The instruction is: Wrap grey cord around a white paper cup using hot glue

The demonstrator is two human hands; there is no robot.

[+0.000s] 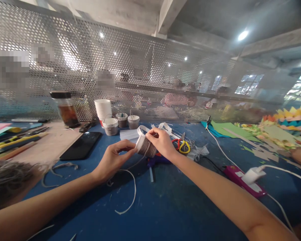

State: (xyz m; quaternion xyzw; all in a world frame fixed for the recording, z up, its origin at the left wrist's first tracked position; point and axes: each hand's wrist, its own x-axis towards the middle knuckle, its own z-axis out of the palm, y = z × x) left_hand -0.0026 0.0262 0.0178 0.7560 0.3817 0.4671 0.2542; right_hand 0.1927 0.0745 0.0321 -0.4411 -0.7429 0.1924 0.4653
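A small paper cup wrapped in grey-brown yarn lies tilted between my hands, above the blue table. My left hand is closed with thumb and fingertips on its white rim. From the other side, my right hand pinches the cup's upper edge, where a white strip loops up. A thin strand trails below the cup toward a curled white strip on the table. Just beyond my right hand lie scissors with yellow and red handles. A dark blue glue gun sits partly hidden under my right wrist.
Several small yarn-wrapped cups stand behind a black phone, near stacked paper cups and a jar of dark drink. Grey yarn lies left. A purple power strip with white cables and green paper are right.
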